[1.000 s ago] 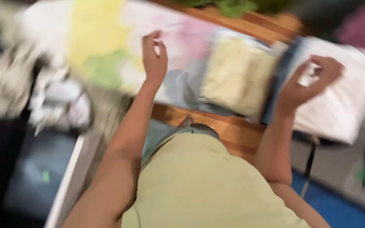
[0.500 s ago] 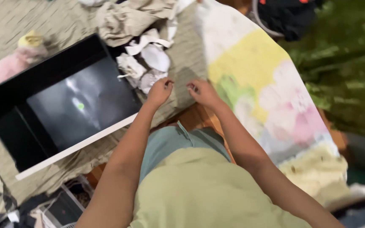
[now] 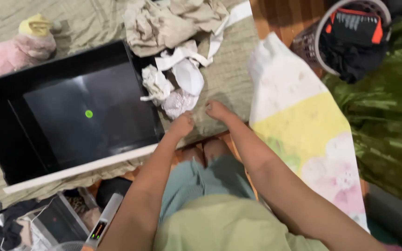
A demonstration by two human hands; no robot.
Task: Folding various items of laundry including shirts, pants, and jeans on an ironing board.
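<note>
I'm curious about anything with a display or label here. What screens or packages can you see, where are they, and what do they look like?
Large flat screen: lying face up on the beige bedding left of the hands, black rectangle, dark, one small green dot.
Small device: bottom edge, left of the left arm, slim grey bar with a tiny orange-lit display.
No packages or signs show.

My count: one black tray (image 3: 70,116); beside it one pink plush toy (image 3: 17,44), one laundry basket (image 3: 345,37), one ironing board (image 3: 303,125).
</note>
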